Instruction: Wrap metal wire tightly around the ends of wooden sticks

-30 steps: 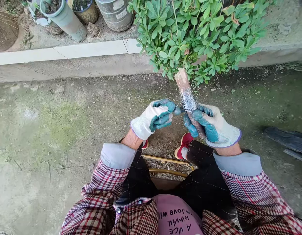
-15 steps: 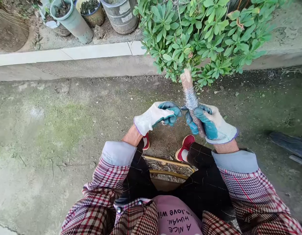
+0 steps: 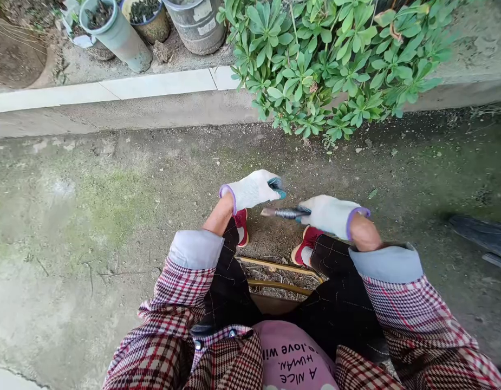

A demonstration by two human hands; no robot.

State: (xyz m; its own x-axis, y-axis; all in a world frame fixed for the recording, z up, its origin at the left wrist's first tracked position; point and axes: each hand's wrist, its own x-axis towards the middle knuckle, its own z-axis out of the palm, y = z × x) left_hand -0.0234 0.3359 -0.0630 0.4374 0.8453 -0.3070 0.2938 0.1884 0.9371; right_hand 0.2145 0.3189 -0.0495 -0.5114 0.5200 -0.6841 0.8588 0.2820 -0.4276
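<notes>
My right hand (image 3: 329, 216), in a white glove with a teal palm, grips a short wooden stick (image 3: 268, 212). Silvery wire (image 3: 288, 213) is wound round the stick, which points left at a low angle in front of my knees. Just up and left of it is my left hand (image 3: 254, 188), gloved alike, its fingers curled together. What those fingers hold, if anything, is too small to make out. A gap shows between the left fingers and the stick. The stick's other end is hidden in my right hand.
A leafy green bush (image 3: 335, 70) overhangs a low concrete ledge (image 3: 161, 114) edged with white tiles. Pots (image 3: 116, 35) and a grey bucket (image 3: 195, 24) stand on it. Below me are a yellow metal frame (image 3: 274, 265) and my red shoes (image 3: 306, 244). A dark shoe (image 3: 481, 235) is at far right.
My right hand has turned the stick from pointing away from me to pointing left, and brought it lower. My left hand has shifted slightly left, its back now turned up.
</notes>
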